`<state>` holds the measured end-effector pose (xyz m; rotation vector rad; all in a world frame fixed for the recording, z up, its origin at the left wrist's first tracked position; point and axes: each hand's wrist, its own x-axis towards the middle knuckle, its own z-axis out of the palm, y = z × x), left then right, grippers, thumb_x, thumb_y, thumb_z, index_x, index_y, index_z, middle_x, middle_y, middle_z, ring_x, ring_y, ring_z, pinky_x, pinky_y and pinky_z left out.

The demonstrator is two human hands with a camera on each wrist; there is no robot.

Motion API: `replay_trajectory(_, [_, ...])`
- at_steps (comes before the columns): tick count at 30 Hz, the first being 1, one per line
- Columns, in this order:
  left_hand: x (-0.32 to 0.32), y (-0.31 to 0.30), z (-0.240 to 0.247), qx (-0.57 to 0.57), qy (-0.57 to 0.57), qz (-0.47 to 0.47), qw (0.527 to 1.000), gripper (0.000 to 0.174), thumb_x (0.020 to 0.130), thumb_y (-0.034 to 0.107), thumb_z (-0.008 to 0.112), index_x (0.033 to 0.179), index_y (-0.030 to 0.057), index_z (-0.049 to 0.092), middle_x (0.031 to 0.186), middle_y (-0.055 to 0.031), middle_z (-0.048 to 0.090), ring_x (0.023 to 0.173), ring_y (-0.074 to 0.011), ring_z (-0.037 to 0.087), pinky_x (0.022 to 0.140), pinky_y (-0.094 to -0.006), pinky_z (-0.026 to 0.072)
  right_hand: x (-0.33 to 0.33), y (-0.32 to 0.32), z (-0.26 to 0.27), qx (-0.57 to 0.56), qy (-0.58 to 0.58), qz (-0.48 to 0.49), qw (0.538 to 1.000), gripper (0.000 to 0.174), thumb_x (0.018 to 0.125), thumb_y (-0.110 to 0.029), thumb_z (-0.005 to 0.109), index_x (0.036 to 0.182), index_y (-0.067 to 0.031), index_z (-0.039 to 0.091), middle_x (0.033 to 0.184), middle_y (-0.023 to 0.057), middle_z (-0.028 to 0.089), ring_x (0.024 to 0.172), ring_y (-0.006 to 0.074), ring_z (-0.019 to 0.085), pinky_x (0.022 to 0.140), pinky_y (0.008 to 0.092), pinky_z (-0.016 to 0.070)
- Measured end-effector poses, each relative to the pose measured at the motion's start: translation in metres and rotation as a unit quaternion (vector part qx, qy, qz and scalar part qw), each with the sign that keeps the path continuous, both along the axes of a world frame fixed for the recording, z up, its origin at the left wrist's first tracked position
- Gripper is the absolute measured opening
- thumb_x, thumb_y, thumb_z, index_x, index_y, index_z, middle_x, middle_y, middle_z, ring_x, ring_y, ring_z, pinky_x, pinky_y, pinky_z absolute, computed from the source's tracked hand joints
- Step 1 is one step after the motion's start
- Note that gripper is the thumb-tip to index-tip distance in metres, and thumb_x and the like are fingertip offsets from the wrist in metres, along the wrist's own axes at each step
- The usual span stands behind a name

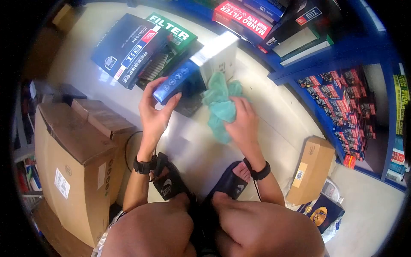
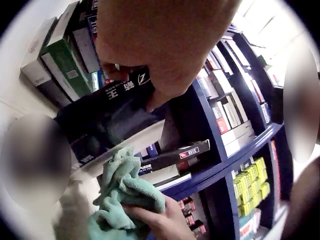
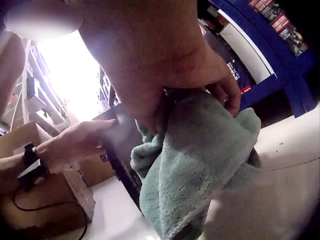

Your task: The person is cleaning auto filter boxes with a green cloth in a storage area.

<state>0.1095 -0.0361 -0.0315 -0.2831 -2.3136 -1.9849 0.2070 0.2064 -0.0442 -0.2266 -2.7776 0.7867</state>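
My left hand (image 1: 155, 112) grips the near end of a long blue and white box (image 1: 197, 68), thumb and fingers round its corner, and tilts it up off the floor. In the left wrist view that hand (image 2: 150, 50) fills the top, with the dark box (image 2: 107, 117) beneath it. My right hand (image 1: 245, 124) grips a bunched teal cloth (image 1: 220, 105) and holds it against the box's side. The right wrist view shows the teal cloth (image 3: 200, 160) hanging from my fingers (image 3: 227, 92), and my left hand (image 3: 75, 140) on the box's dark end.
Flat filter boxes (image 1: 132, 47) lie on the pale floor behind. Blue shelving (image 1: 325, 73) full of small cartons stands at the right. Open cardboard cartons (image 1: 77, 158) stand at my left, a small brown box (image 1: 310, 169) at my right. My knees and sandals (image 1: 231, 182) are in front.
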Motion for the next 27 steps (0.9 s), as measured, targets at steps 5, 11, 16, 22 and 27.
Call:
replay_trajectory(5, [0.004,0.004,0.01,-0.103,0.032,0.01,0.994,0.041,0.09,0.007,0.091,0.123,-0.0015,0.068,0.109,-0.0048,0.077,0.099,-0.0091,0.07,0.087,-0.0282,0.0572,0.003,0.021,0.02,-0.03,0.009,-0.066,0.997,0.065,0.073,-0.016,0.089,0.135,-0.0097,0.068,0.129,0.0149,0.069,0.12,0.0414,0.067,0.101,0.0504,0.0559])
replay_trajectory(11, [0.008,0.018,0.006,-0.12,0.05,0.022,0.991,0.038,0.087,0.014,0.093,0.117,-0.0006,0.075,0.104,-0.0078,0.081,0.089,-0.0132,0.072,0.084,-0.0302,0.0569,0.005,0.027,0.064,-0.04,0.074,-0.087,0.993,0.068,0.072,-0.014,0.09,0.136,-0.0085,0.067,0.127,0.0175,0.07,0.118,0.0429,0.067,0.1,0.0502,0.0558])
replay_trajectory(16, [0.012,0.021,0.001,-0.111,0.13,-0.034,0.985,0.043,0.083,0.016,0.094,0.121,0.002,0.08,0.115,-0.0133,0.081,0.097,-0.0222,0.075,0.088,-0.0348,0.0581,-0.007,-0.002,0.12,-0.001,0.138,0.007,0.99,0.069,0.072,-0.013,0.089,0.137,-0.0096,0.068,0.126,0.0159,0.069,0.116,0.041,0.068,0.098,0.0481,0.056])
replay_trajectory(22, [0.026,0.013,-0.017,-0.12,0.067,-0.042,0.99,0.038,0.081,0.006,0.088,0.118,0.0009,0.081,0.112,-0.0171,0.08,0.102,-0.0309,0.077,0.088,-0.0387,0.0589,-0.033,-0.056,0.118,0.079,0.133,0.122,0.98,0.061,0.071,-0.013,0.084,0.131,-0.0133,0.073,0.125,0.0132,0.067,0.106,0.0376,0.064,0.09,0.0478,0.0558])
replay_trajectory(27, [0.023,0.016,-0.01,-0.091,0.082,-0.038,0.992,0.035,0.08,0.005,0.087,0.114,0.0009,0.082,0.111,-0.0171,0.081,0.104,-0.0338,0.078,0.087,-0.0403,0.0592,-0.05,-0.06,0.104,0.057,0.122,0.116,0.984,0.057,0.072,-0.008,0.079,0.128,-0.0153,0.076,0.126,0.0138,0.068,0.107,0.0375,0.062,0.09,0.0484,0.0549])
